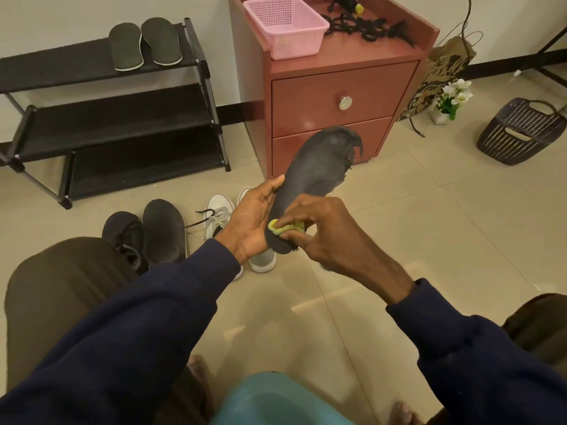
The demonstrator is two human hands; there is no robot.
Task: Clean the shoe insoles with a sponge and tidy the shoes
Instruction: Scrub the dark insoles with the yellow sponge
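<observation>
Nearest, a teal plastic basin (pixel 276 400) sits between the bare feet (pixel 199 366). The left hand (pixel 251 219) grips the heel end of a worn dark-grey foam insole (pixel 316 173) while the right hand (pixel 319 231) pinches a yellow-green sponge (pixel 285 227) against it. Its frayed toe edge could tear further under hard scrubbing. Beyond, black shoes (pixel 164 231) stand on the floor (pixel 429 228); two grey insoles (pixel 144 44) lie on the black rack's (pixel 92 118) top shelf.

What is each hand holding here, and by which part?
The left hand grips the dark insole by the side edge of its lower half. The right hand pinches a yellow sponge against that insole.
</observation>
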